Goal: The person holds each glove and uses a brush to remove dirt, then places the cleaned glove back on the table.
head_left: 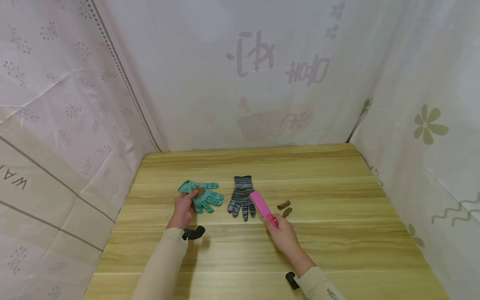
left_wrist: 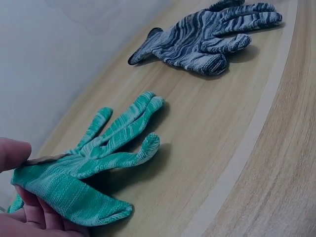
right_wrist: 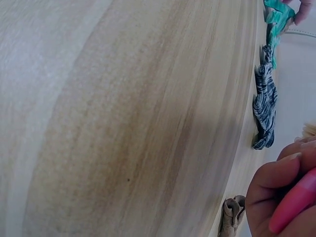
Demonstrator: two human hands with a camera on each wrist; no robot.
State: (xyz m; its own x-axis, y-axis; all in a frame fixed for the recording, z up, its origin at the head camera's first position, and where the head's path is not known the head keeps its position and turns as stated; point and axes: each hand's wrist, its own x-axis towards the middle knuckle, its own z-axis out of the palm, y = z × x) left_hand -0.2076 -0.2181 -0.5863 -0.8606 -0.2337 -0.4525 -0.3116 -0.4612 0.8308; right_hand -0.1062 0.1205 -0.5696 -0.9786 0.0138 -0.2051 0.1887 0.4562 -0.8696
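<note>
At the left of the head view lies a green-and-white knitted glove (head_left: 213,197), its fingers spread to the right. My left hand (head_left: 183,209) pinches its cuff side, thumb on top and fingers underneath. A flat brown piece (head_left: 200,191) sits on the glove under the thumb; its material is unclear. My right hand (head_left: 283,236) grips a pink brush (head_left: 260,203) by the handle. Pale bristles (right_wrist: 309,130) show in the right wrist view. Beside the brush head, a grey-black striped knitted glove (head_left: 243,194) lies flat, fingers toward me.
Two small brown rolled pieces (head_left: 283,205) lie right of the brush on the wooden table (head_left: 330,175). Printed cloth curtains (head_left: 195,83) enclose the table at the back and both sides. Each wrist carries a black camera mount (head_left: 194,233).
</note>
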